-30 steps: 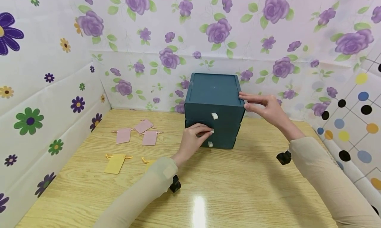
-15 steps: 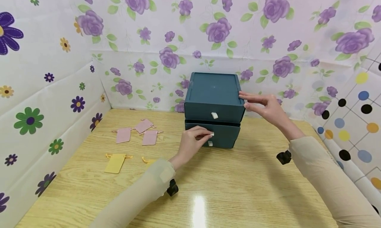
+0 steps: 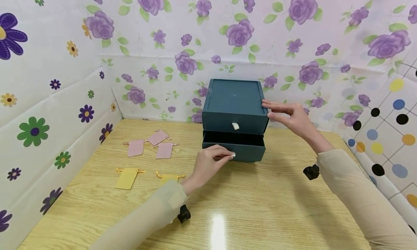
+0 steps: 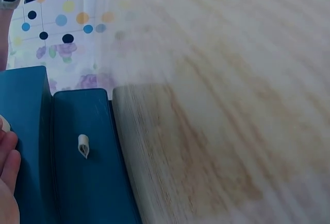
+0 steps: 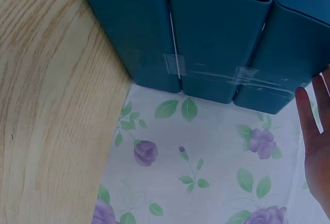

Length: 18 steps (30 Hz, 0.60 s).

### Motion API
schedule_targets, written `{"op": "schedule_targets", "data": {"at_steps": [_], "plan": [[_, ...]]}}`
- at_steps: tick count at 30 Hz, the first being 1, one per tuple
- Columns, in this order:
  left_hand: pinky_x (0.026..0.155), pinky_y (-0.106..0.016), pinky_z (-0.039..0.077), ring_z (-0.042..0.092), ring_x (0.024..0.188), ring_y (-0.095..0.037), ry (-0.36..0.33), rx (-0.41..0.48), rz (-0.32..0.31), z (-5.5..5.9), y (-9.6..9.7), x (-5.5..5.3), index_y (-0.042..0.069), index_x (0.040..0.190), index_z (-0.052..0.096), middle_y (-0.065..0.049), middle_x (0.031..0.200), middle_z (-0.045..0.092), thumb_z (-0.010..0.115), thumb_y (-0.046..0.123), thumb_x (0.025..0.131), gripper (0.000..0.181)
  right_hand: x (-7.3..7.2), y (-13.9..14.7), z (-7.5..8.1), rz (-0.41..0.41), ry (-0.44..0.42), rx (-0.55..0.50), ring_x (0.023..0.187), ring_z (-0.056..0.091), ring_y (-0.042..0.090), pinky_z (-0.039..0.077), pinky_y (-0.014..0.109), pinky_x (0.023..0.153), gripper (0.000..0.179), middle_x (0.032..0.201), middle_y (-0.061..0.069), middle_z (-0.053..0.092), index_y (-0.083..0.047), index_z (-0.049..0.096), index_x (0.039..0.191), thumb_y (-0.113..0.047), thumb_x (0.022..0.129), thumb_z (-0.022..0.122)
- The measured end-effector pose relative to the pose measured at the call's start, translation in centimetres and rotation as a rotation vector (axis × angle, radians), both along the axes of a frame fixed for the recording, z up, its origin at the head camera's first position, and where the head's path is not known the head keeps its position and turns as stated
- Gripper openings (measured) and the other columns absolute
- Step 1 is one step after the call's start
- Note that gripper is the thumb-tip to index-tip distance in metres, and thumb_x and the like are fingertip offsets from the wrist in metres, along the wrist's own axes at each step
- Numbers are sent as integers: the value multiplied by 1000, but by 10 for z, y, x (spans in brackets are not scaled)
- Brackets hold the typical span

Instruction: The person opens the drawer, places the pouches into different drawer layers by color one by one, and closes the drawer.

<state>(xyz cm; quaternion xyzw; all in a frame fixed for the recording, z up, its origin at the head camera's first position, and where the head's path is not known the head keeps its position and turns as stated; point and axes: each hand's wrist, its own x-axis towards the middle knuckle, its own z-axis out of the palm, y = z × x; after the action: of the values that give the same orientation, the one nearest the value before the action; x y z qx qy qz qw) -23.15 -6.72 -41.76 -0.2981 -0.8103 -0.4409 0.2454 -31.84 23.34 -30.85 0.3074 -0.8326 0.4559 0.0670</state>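
Note:
A dark blue drawer unit (image 3: 234, 98) with three stacked drawers stands on the table against the back cloth. Its middle drawer (image 3: 249, 153) is pulled partway out and looks dark inside. My left hand (image 3: 208, 163) pinches the white pull tab (image 3: 233, 155) on that drawer's front. The right hand (image 3: 291, 119) rests its extended fingers against the upper right side of the unit. On the top drawer a white tab (image 3: 235, 126) shows. In the left wrist view the bottom drawer (image 4: 85, 167) is shut, with its own white tab (image 4: 83, 145).
Several small drawstring pouches lie at the left: pink pouches (image 3: 135, 148) farther back and yellow pouches (image 3: 126, 178) nearer. My left sleeve partly covers one yellow pouch. Clear tape (image 5: 206, 74) runs across the unit's side. Patterned cloth (image 3: 146, 32) encloses the wooden table (image 3: 260, 206).
The middle drawer has slid out toward me from its closed place, as my left hand drew its tab nearer and down. My right hand has stayed on the unit's side.

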Motion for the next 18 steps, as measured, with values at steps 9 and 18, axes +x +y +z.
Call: {"op": "schedule_targets", "data": {"at_steps": [9,18], "plan": [[74,-9,55,73,83,-8,7,-23,-13,1,-3,18,15,96,80,0,93,76,75,17,88,10,-1,-1,0,-3,-13,-3,127,54,-5,53,12,90,39,150,0,52,-22,62,137,-22,98,63],[71,-6,53,72,81,-6,70,-55,-44,4,-6,33,16,95,80,3,89,77,76,17,87,9,-1,-1,-1,-20,9,6,123,57,-5,53,11,90,38,149,-1,53,-23,63,136,-23,98,64]]}}
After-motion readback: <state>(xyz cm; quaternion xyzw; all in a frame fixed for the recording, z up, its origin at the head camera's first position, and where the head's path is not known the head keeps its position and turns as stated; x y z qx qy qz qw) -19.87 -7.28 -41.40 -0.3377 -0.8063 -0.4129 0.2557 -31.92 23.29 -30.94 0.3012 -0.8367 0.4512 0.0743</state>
